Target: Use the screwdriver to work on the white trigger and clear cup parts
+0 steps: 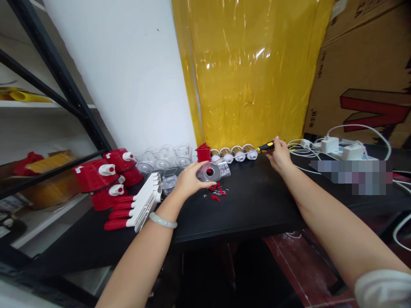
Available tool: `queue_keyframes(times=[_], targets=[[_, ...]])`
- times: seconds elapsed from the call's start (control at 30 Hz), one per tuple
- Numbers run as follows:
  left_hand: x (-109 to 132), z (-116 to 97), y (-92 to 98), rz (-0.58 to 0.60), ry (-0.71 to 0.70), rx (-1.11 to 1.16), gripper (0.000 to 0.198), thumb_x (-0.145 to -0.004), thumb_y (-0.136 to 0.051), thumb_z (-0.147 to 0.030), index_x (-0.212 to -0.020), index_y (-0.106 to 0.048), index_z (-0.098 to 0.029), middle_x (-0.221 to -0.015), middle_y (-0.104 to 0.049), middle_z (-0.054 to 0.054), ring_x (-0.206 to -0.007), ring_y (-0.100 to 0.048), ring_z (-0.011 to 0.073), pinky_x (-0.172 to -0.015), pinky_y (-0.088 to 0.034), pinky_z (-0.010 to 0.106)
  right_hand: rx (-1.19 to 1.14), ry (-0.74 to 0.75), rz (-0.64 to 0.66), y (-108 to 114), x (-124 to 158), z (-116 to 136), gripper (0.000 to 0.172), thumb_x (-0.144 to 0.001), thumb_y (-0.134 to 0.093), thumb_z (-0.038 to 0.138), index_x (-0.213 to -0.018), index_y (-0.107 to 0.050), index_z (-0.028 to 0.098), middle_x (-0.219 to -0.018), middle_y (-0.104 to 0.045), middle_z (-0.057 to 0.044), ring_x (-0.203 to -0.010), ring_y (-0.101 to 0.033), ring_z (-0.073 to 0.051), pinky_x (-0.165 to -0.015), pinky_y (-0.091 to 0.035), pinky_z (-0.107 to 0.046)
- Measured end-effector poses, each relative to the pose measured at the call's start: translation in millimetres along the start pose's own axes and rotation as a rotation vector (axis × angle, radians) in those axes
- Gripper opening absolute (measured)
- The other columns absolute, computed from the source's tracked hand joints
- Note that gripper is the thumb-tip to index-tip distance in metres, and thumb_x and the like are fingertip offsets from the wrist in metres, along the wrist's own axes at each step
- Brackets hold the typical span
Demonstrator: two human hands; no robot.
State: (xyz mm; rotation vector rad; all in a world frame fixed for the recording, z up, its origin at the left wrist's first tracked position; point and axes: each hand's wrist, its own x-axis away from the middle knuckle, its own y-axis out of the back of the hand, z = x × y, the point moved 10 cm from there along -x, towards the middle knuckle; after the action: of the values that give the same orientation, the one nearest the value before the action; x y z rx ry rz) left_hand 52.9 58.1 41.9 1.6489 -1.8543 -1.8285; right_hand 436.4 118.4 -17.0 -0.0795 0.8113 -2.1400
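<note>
My left hand (189,179) is closed around a clear plastic cup part (214,171) that lies on its side on the black table (257,205). Small red pieces and screws (216,192) lie just in front of it. My right hand (280,155) reaches to the back of the table and grips the yellow-and-black handle of a screwdriver (266,147). The screwdriver's tip points left toward a row of small motors (234,153) along the yellow curtain. A red box-shaped part (203,152) stands at the left end of that row.
Red bases with white knobs (105,175), red-and-white handles (135,205) and clear cups (165,157) crowd the table's left. A white power strip with chargers and cables (340,149) lies at the right. A black metal shelf (58,94) stands left, cardboard boxes (362,77) right.
</note>
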Motion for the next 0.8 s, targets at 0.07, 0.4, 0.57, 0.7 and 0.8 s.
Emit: queue_keyframes(times=[0.07, 0.4, 0.57, 0.7, 0.8], targets=[[0.2, 0.2, -0.1, -0.003, -0.002, -0.003, 0.079, -0.065, -0.09, -0.049, -0.135, -0.065, -0.025, -0.123, -0.07, 0.01, -0.113, -0.068, 0.0302, -0.098, -0.054, 0.046, 0.013, 0.002, -0.008, 2.6, -0.7, 0.4, 0.039, -0.082, -0.072, 0.059, -0.093, -0.054, 0.026, -0.082, -0.057, 0.006, -0.059, -0.058, -0.009, -0.052, -0.049, -0.021], [0.6, 0.7, -0.5, -0.01, -0.014, -0.007, 0.077, -0.066, -0.09, -0.051, -0.134, -0.064, -0.026, -0.123, -0.07, 0.01, -0.113, -0.067, 0.03, -0.099, -0.053, 0.047, -0.011, -0.035, -0.077, 8.2, -1.6, 0.4, 0.021, -0.081, -0.072, 0.028, -0.091, -0.054, 0.024, -0.08, -0.062, 0.004, -0.064, -0.061, -0.011, -0.053, -0.048, -0.021], [1.1, 0.1, -1.2, -0.012, -0.024, -0.024, 0.079, -0.066, -0.089, -0.053, -0.136, -0.063, -0.026, -0.124, -0.07, 0.01, -0.114, -0.066, 0.0299, -0.1, -0.053, 0.046, -0.03, -0.043, -0.004, 3.2, -2.6, 0.0, 0.01, -0.086, -0.058, 0.024, -0.085, -0.048, 0.024, -0.084, -0.07, 0.0, -0.074, -0.064, -0.013, -0.062, -0.052, -0.024], [1.0, 0.6, -1.4, -0.007, -0.015, -0.012, 0.079, -0.066, -0.09, -0.052, -0.136, -0.063, -0.026, -0.124, -0.07, 0.01, -0.114, -0.066, 0.0304, -0.099, -0.053, 0.047, -0.058, -0.086, 0.004, 3.9, -3.5, -6.4, 0.011, -0.089, -0.055, 0.03, -0.086, -0.046, 0.025, -0.083, -0.067, 0.003, -0.07, -0.064, -0.012, -0.064, -0.054, -0.027], [1.2, 0.3, -1.1, -0.009, -0.015, -0.012, 0.078, -0.065, -0.09, -0.05, -0.135, -0.064, -0.027, -0.123, -0.07, 0.009, -0.112, -0.067, 0.03, -0.099, -0.053, 0.047, -0.062, -0.041, -0.027, 7.2, -5.5, -4.2, 0.024, -0.087, -0.066, 0.042, -0.088, -0.048, 0.026, -0.081, -0.062, 0.006, -0.064, -0.062, -0.01, -0.059, -0.05, -0.023]])
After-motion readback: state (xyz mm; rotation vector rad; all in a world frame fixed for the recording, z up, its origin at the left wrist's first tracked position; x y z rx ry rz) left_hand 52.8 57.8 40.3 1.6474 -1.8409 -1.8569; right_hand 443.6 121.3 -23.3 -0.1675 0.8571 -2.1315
